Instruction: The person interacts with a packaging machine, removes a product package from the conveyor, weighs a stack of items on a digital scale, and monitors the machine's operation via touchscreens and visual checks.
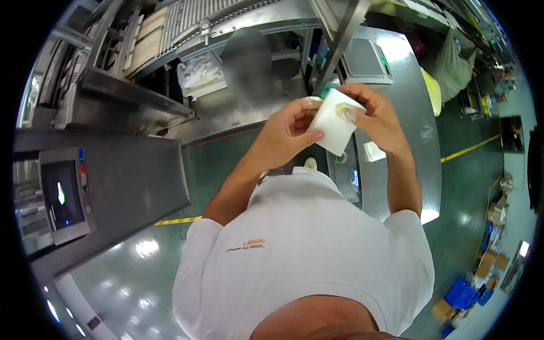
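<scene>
Up in front of my chest, both hands hold a white, flat, rectangular piece [334, 129]. Whether it is a packet, a pad or a box cannot be made out. My left hand [292, 130] grips its left edge, thumb on the near face and fingers partly behind. On its upper right corner presses the thumb of my right hand [377, 116], while the other fingers curl round behind. Pale translucent covers show on the right thumb and on a left fingertip. Just past the top edge, a small green thing [327, 89] peeks out, mostly hidden.
A steel table [411, 136] at my right bears a flat scale-like device [365, 59] and a small white piece [374, 152]. Ahead stands a roller conveyor [187, 25] on a metal frame. A screen unit [62, 190] sits on the grey surface [136, 175] at left.
</scene>
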Demonstrator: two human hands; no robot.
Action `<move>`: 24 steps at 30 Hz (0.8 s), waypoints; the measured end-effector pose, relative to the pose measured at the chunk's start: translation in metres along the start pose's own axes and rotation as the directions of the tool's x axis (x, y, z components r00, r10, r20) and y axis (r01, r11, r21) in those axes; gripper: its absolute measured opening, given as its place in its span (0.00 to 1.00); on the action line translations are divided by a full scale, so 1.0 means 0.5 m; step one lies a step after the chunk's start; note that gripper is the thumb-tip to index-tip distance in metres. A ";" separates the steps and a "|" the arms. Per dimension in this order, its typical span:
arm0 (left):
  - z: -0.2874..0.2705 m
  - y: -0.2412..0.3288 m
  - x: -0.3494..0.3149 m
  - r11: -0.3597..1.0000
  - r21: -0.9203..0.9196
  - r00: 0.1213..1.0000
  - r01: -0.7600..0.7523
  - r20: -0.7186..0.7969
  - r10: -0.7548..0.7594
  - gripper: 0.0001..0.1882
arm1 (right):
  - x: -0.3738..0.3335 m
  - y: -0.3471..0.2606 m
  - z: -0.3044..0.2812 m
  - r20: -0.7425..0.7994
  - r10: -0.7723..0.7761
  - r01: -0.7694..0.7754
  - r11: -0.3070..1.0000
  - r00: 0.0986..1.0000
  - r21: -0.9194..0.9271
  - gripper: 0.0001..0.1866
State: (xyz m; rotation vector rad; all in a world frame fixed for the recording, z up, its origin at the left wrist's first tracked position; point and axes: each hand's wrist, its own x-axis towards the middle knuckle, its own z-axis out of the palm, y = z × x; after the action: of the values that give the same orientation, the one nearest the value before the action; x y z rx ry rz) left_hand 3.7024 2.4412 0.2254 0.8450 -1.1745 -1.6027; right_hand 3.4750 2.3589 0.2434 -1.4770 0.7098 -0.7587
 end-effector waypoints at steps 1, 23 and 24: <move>-0.010 -0.009 -0.008 1.000 -0.008 1.000 0.021 -0.002 -0.021 0.25 | 0.002 0.002 0.004 0.053 -0.017 0.019 0.999 0.998 -0.040 0.24; -0.077 -0.322 -0.160 0.936 0.289 0.958 0.202 -0.257 -0.127 0.21 | -0.211 0.334 -0.326 -0.240 0.019 -0.233 0.325 0.970 -0.917 0.16; -0.074 -0.320 -0.187 0.937 0.292 0.951 0.193 -0.291 -0.105 0.20 | -0.203 0.341 -0.336 -0.235 0.020 -0.232 0.272 0.972 -0.934 0.16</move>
State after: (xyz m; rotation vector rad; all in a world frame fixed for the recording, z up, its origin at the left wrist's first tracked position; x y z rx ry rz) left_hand 3.7198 2.5340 0.0615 1.3490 -1.2077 -1.3776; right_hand 3.2815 2.3338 0.0715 -2.4326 1.6133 -0.2488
